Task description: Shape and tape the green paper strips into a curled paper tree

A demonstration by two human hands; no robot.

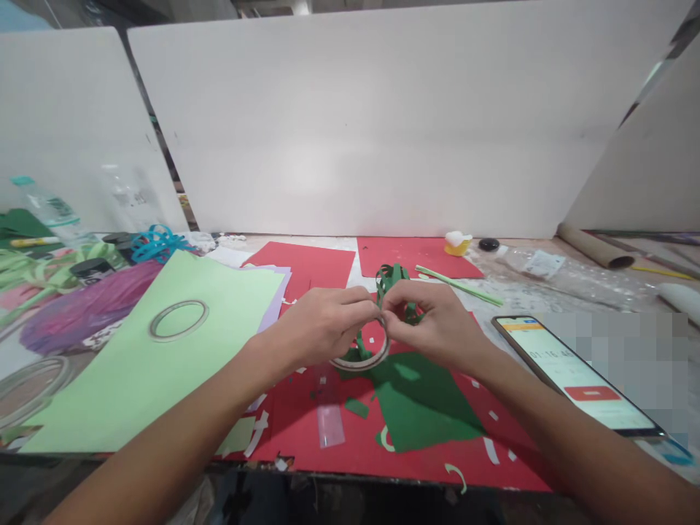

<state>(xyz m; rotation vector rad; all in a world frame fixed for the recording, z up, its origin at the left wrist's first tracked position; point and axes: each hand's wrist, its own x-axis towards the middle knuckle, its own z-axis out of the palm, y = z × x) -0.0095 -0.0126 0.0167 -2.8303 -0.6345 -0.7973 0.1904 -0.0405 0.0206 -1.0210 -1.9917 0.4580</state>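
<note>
Above red paper on the table, my left hand (325,324) is closed on a roll of tape (365,364) held tilted. My right hand (434,321) pinches at the upper right edge of the roll, its fingertips close to those of my left hand; any tape end between them is too small to make out. Just behind my hands stands a curled piece of cut green paper (389,275), partly hidden by my fingers. A dark green sheet (426,408) lies under my right hand. Beside it is a clear plastic strip (330,419), among paper scraps.
Light green paper (219,364) at left bears another tape roll (179,321). A phone (580,379) lies at right. Behind are red sheets (421,255), a yellow pot (458,243) and a cardboard tube (593,246). Plastic bottles (52,208) stand far left before a white partition (350,124).
</note>
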